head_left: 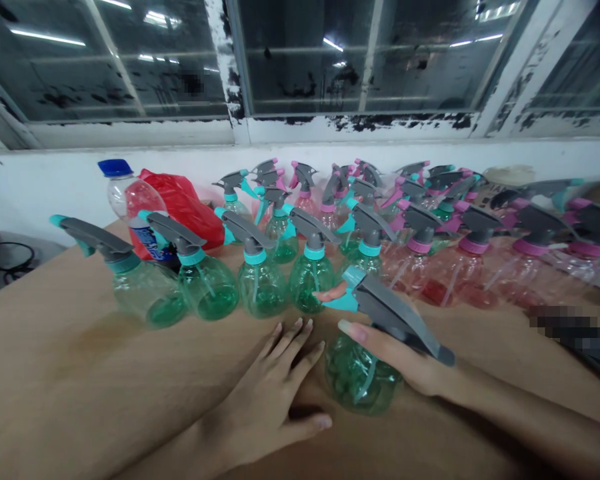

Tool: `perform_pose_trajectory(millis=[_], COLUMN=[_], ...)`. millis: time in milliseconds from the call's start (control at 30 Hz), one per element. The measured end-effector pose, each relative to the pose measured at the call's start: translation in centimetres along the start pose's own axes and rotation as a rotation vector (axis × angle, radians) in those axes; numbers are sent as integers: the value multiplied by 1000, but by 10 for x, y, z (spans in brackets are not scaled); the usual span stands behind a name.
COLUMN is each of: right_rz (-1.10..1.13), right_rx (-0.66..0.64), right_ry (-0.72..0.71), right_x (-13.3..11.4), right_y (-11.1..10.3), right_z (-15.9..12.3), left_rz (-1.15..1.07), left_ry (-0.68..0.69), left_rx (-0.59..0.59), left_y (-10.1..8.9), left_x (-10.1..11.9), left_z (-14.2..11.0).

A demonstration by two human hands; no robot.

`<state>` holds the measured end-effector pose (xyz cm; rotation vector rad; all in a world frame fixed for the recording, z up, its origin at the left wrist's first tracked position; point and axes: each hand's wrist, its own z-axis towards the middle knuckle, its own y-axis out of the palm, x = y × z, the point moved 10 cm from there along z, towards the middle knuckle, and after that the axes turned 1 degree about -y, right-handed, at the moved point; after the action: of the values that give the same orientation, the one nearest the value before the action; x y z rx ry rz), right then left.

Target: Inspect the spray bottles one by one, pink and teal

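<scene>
My right hand (400, 353) is wrapped round the neck of a green spray bottle (363, 380) with a grey and turquoise trigger head. One finger reaches to the turquoise trigger, and the bottle is at the near side of the table. To its left, my left hand (277, 393) lies spread on the tabletop, palm down, holding nothing. Just beyond my hands is a row of green spray bottles, the closest being one green bottle (313, 283) with a turquoise collar. Pink-collared spray bottles (430, 273) continue the row to the right.
More spray bottles (305, 180) crowd the back of the wooden table (80, 373), near the wall. A blue-capped plastic bottle (130, 193) and a red plastic bag (180, 200) stand at the back left. A dark, partly blurred object (590, 353) lies at the right edge.
</scene>
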<state>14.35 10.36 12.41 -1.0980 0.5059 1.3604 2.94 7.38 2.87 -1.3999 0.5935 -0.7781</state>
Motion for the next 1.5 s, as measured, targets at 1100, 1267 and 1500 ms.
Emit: perform_pose_trajectory(millis=[1100,1267,1500], right_rz=[-24,-21,-31], right_rx=[-24,-25,-35], right_ry=[8,-6,19], right_x=[3,0,4], right_y=[0,1,1], right_z=[0,0,0], left_rz=[32,35,26], left_ry=[6,4,4], left_rx=[23,21,20], left_y=[-3,-1,-2], left_x=[1,1,1], left_z=[0,0,0])
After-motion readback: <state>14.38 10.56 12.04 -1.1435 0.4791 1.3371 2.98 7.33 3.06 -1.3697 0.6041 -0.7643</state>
